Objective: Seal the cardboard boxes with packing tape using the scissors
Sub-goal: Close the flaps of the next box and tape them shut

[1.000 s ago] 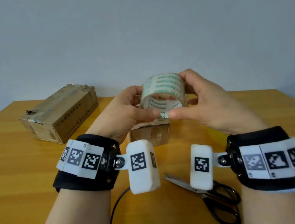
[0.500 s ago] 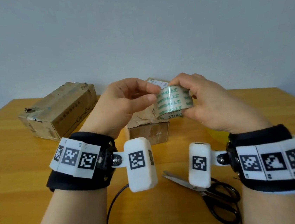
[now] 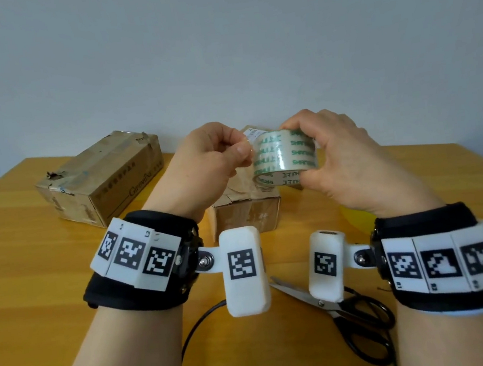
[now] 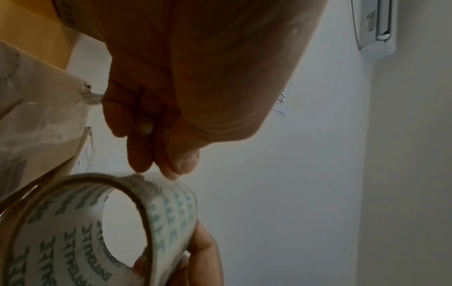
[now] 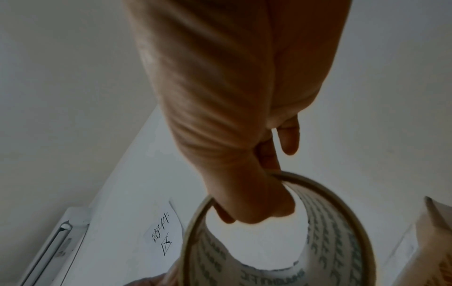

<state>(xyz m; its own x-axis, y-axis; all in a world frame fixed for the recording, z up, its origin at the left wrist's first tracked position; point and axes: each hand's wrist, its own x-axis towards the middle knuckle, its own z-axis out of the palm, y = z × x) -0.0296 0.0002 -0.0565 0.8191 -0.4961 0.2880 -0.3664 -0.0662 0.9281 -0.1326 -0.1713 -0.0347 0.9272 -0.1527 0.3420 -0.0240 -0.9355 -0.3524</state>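
I hold a clear packing tape roll [image 3: 283,155] with green lettering up in the air over a small cardboard box [image 3: 246,212]. My right hand [image 3: 306,154] grips the roll, thumb inside the core [image 5: 257,209] and fingers over the top. My left hand [image 3: 241,148] pinches at the roll's left edge; in the left wrist view its fingertips [image 4: 168,170] touch the tape roll [image 4: 171,212] at its outer layer. A longer cardboard box [image 3: 101,177] lies at the back left. Black-handled scissors [image 3: 354,314] lie on the table near me, blades closed.
The wooden table [image 3: 20,283] runs to a grey wall. A black cable [image 3: 196,326] trails between my forearms. Something yellow [image 3: 357,219] lies behind my right wrist. A paper label [image 5: 162,232] hangs on the wall.
The roll has turned from facing me to side-on and risen slightly. My left fingers moved from its lower front edge up to its left outer edge.
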